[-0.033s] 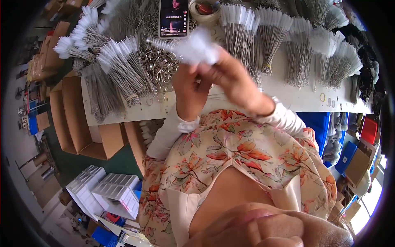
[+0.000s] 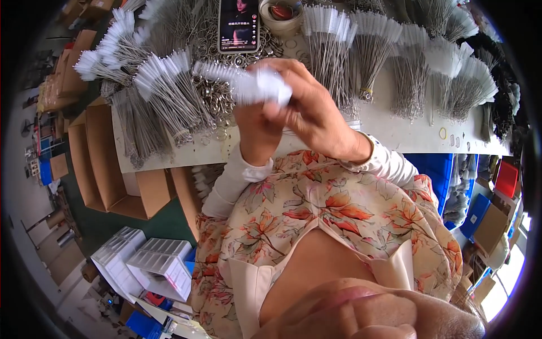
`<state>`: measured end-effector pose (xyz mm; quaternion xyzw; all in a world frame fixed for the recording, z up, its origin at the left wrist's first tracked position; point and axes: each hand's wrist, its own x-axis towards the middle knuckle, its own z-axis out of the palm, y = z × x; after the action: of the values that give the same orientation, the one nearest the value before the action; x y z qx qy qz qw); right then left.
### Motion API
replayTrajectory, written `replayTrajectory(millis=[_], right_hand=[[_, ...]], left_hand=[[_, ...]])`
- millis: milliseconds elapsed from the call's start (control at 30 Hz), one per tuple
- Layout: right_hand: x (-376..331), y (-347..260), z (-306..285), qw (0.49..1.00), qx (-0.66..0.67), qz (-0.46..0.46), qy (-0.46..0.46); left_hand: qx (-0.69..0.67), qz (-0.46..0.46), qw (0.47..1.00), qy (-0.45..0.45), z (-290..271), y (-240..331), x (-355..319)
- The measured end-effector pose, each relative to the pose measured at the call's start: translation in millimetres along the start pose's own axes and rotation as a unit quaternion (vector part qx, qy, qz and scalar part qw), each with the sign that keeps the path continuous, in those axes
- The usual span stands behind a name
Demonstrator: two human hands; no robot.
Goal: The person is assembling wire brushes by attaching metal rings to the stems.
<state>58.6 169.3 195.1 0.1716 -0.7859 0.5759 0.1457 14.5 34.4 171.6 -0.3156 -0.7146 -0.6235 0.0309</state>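
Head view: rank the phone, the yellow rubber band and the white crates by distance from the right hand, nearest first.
1. Phone: on the table just beyond the right hand.
2. Yellow rubber band: on the table, off to the right.
3. White crates: down on the floor, lower left.

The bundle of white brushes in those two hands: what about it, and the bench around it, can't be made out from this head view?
- Bundle of white brushes: its count and whether it is tied; the right hand and left hand wrap it.
- Metal rings: too small and piled to count.
- Brush bunches at the right rim: bent and blurred by the fisheye edge.
- Table front edge: hidden by the person's sleeves.
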Motion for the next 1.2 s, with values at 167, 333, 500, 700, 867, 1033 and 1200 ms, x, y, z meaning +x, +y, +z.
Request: replayTrajectory(millis=[167, 333, 500, 700, 867, 1033, 1200], right_hand=[[-4.9, 18.1, -27.0, 0.989, 0.084, 0.104, 0.068], [-7.1, 32.6, -12.7, 0.829, 0.486, 0.230, 0.153], [-3.4, 26.1, -71.9, 0.765, 0.612, 0.147, 0.133], [-17.2, 2.0, -58.6, 0.988, -0.038, 0.152, -0.004], [-20.4, -8.9, -56.9, 0.987, -0.044, 0.151, -0.039], [-29.1, -16.4, -66.8, 0.961, 0.053, 0.247, -0.117], [-37.7, -17.0, -68.3, 0.881, 0.230, 0.383, -0.159]], left_hand=[[0.038, 0.187, 0.969, 0.156, -10.1, -3.1, 1.6], [0.044, 0.245, 0.968, 0.030, 32.6, -11.8, 5.2], [0.126, 0.294, 0.947, -0.036, 22.7, -8.7, 22.6], [-0.016, 0.230, 0.970, -0.075, 8.3, -5.7, 40.0], [-0.166, 0.087, 0.966, -0.178, 27.7, 1.4, 16.2], [0.010, 0.206, 0.964, -0.166, 7.1, 12.3, 19.3], [0.010, 0.241, 0.964, -0.114, 18.4, 12.5, 5.0]])
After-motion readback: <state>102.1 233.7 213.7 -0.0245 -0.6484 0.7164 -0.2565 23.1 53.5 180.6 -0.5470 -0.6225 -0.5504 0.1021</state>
